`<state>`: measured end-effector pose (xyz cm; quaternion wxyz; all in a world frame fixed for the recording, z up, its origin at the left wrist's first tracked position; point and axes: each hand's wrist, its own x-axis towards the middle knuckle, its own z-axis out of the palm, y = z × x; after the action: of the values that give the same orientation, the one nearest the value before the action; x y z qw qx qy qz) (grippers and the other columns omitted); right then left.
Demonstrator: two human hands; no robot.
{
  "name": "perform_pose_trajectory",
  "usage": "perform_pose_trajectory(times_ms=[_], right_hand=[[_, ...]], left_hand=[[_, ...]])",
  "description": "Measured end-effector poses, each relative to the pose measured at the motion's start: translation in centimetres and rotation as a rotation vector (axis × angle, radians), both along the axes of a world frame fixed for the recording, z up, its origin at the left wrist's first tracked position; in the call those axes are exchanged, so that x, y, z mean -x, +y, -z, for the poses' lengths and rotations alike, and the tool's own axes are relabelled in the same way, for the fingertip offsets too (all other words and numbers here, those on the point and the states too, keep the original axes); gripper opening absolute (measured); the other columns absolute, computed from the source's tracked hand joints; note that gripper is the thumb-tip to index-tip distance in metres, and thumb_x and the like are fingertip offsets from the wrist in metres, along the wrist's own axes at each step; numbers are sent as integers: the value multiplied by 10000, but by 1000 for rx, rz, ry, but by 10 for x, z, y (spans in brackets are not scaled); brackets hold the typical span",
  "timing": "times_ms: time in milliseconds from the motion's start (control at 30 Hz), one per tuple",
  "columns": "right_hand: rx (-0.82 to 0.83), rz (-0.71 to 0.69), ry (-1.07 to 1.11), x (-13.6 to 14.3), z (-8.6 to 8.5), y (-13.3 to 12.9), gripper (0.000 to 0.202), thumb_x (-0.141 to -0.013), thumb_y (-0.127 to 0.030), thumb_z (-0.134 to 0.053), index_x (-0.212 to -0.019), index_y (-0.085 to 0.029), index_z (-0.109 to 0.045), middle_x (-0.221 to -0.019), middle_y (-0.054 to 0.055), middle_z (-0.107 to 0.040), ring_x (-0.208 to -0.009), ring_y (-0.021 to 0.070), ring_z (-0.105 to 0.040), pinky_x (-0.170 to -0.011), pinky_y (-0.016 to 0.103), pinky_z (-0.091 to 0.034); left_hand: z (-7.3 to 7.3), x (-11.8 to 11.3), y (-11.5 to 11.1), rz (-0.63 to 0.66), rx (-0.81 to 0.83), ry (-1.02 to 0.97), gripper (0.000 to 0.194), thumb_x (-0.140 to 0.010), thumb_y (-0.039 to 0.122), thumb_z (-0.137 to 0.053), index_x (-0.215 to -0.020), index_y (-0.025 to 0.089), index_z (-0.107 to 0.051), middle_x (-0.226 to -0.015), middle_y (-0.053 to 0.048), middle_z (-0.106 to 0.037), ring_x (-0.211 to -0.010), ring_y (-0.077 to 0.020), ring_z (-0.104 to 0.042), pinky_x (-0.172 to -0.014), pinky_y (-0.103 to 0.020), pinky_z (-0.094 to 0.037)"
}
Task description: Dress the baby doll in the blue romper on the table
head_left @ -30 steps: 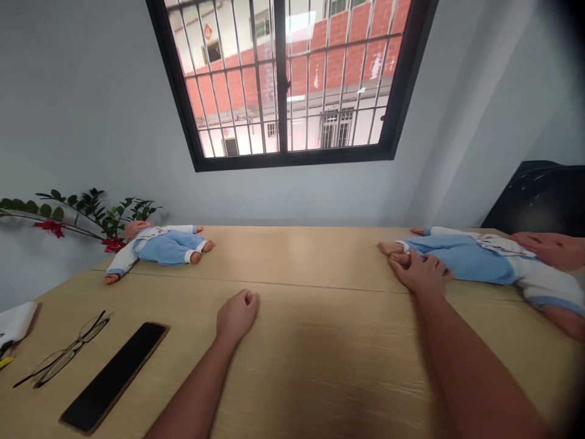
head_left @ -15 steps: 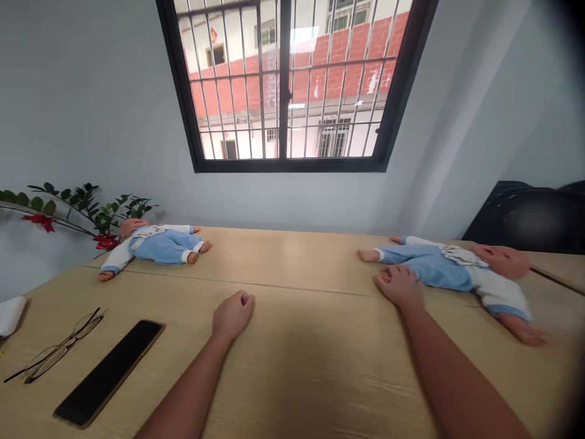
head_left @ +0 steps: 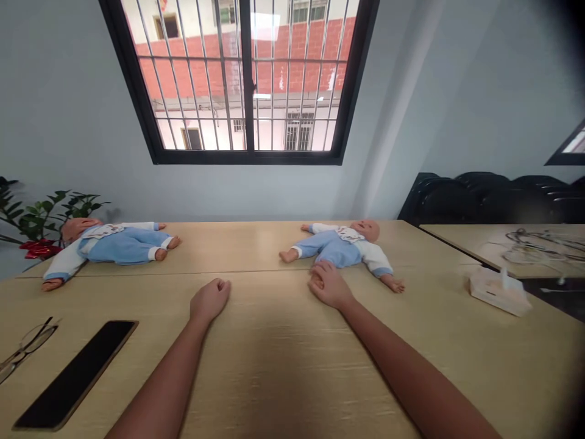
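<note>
My left hand (head_left: 210, 300) rests on the table as a loose fist, with nothing visible in it. My right hand (head_left: 331, 285) is closed at the lower leg of a baby doll (head_left: 340, 249), its fingers curled over the spot where one foot lies; that foot is mostly hidden. This doll lies on its back in blue trousers and a white top with blue cuffs, head to the right. A second, similarly dressed doll (head_left: 125, 245) lies at the back left, apart from both hands, head to the left.
At left lie a black phone (head_left: 77, 373) and eyeglasses (head_left: 28, 346). A white tissue box (head_left: 498, 291) stands at right, with tangled cables (head_left: 543, 244) on another table behind. A plant (head_left: 46, 213), a barred window (head_left: 249, 79) and black chairs (head_left: 484, 198) are around.
My view has turned to the right, so everything has shifted left in it. The tissue box and cables have come into sight. Neither hand has clearly moved on the table.
</note>
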<state>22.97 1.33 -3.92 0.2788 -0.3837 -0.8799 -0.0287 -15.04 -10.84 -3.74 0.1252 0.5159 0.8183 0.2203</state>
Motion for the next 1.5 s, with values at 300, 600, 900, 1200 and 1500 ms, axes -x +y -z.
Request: perform_pose_trajectory(times_ms=[300,600,900,1200,1500], right_hand=[[318,-433,-65,-4,-32,-124,379,-956,-497,-552,-1175,-202,-646,-1347,150,-605,-1410,342,-405,-1165,559,-330],[538,-527,-42,-33,-65,-231,524,-976,-663,-420,-1172,-257,-685,-1336,127,-644,-1424,346,-443,-1212,563,-289],[441,-536,99,-26,-81,-217,591,-1053,-622,-248,-1390,-260,-572,-1371,133,-635,-1288,289,-565,-1095,495,-416],[249,-257,-265,44,-112,-113,316,-1023,-407,-508,-1220,-218,-667,-1200,95,-729,-1097,265,-661,-904,360,-487],[261,-85,-639,147,-117,-1,318,-953,-227,-573,-1229,-285,-722,-1249,73,-739,-1135,249,-662,-962,363,-471]], left_hand=[[2,-5,-2,84,-86,-35,448,-947,598,-371,-735,244,-548,-731,-47,-674,-715,-244,-609,-602,-298,-316],[-12,-42,-14,342,-313,-94,368,-939,547,-432,-775,234,-536,-670,21,-580,-645,-156,-526,-637,-262,-373],[-23,-62,-19,350,-533,-17,326,-966,420,-477,-1181,211,-605,-1175,-91,-717,-1110,-246,-633,-1009,-344,-464],[-31,-45,43,704,-297,-175,644,-962,487,-478,-1492,122,-492,-1538,-153,-538,-1419,-295,-494,-1203,-438,-365],[-19,-51,66,791,-235,-203,592,-905,488,-576,-1394,156,-616,-1408,-148,-644,-1309,-312,-580,-1156,-415,-412]])
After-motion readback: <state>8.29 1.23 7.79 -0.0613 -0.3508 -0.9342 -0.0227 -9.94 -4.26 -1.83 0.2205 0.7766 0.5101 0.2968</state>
